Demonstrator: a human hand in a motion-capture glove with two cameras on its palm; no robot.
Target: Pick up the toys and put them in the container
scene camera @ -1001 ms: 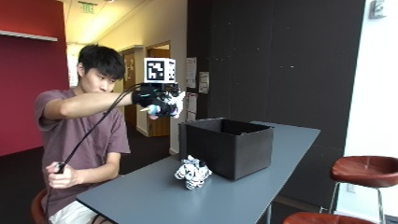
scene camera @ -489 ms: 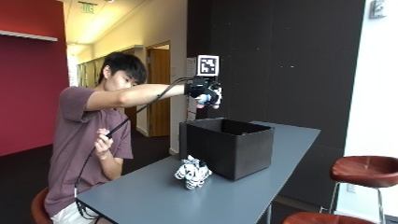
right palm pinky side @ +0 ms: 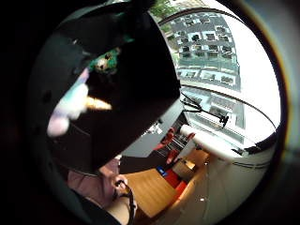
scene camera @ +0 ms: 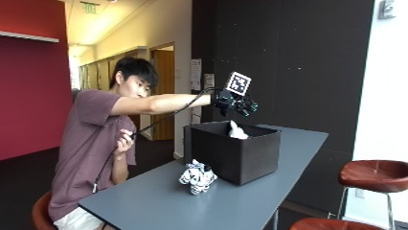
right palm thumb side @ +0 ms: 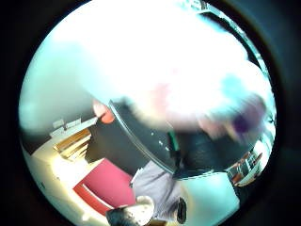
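Note:
My gloved right hand reaches out above the black container, fingers spread and holding nothing. A white plush toy is just below it, apart from the hand and half inside the container's opening. The little finger side palm view looks down into the container: there the pastel toy shows a gold horn, and a green toy lies on the bottom. In the thumb side palm view the pale toy is a close blur. A zebra toy sits on the grey table in front of the container.
The person's bare left hand holds a cable near the chest. Two brown stools stand to the right of the table. A dark wall runs behind the container.
The hand swung from near the person's chest out over the container. The white toy it held has left the fingers and now sits lower, at the container's opening.

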